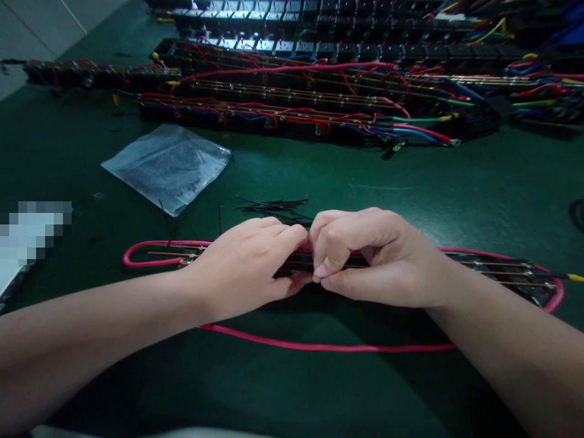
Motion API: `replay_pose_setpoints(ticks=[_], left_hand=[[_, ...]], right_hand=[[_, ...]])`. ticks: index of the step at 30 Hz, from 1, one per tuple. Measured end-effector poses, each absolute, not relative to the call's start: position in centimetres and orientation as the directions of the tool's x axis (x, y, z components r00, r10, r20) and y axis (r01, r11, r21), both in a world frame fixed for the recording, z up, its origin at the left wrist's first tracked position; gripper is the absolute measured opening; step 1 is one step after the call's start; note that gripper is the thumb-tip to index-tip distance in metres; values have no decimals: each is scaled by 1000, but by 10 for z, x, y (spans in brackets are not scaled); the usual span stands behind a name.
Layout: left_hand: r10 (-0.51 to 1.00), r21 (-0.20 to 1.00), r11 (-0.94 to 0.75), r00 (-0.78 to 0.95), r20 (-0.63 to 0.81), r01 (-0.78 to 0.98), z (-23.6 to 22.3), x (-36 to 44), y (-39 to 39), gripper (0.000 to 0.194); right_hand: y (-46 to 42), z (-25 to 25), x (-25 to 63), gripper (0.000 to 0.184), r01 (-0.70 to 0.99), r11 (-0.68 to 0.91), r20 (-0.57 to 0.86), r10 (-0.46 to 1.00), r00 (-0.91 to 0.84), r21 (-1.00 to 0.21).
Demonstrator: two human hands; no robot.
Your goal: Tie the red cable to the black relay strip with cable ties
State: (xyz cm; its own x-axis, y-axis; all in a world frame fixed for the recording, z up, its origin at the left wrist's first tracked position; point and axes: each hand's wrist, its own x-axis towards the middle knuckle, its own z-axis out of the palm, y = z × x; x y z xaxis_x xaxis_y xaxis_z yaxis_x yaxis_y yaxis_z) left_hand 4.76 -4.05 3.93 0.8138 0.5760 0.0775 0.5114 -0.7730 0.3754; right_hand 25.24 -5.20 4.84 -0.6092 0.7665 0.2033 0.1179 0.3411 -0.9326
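A long black strip with brass-coloured rods (497,269) lies across the table in front of me. A thick red cable (333,348) runs along it, loops around both ends and bows out toward me. My left hand (255,261) is closed over the middle of the strip, with the thumb on the near side and fingers on the far side. Touching it, my right hand (365,255) has thumb and forefinger pinched at the strip's near edge; what they pinch is hidden. Thin black cable ties (274,205) lie loose just behind, and two tie tails stand up at the strip's left part.
A clear plastic bag (168,167) with dark contents lies at the back left. Several wired black strips (274,112) with red, blue and green leads fill the far side. A blurred pale object (27,243) sits at the left edge of the green table (292,395).
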Motion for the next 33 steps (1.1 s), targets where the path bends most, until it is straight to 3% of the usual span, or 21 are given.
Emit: replay_pose_setpoints(ticks=[15,22,33], left_hand=[[586,327,-776,808,61,539,39,45,-40,17],[593,340,-769,803,62,542,39,45,-40,19],[646,477,-684,762,44,552,41,44,-41,26]], right_hand=[[-54,65,262,8,316,418,91,711,-697,-852],[-59,58,267,11,310,432,148,752,-643,-847],[-61,50,270,14,358,489,206,774,-599,-796]])
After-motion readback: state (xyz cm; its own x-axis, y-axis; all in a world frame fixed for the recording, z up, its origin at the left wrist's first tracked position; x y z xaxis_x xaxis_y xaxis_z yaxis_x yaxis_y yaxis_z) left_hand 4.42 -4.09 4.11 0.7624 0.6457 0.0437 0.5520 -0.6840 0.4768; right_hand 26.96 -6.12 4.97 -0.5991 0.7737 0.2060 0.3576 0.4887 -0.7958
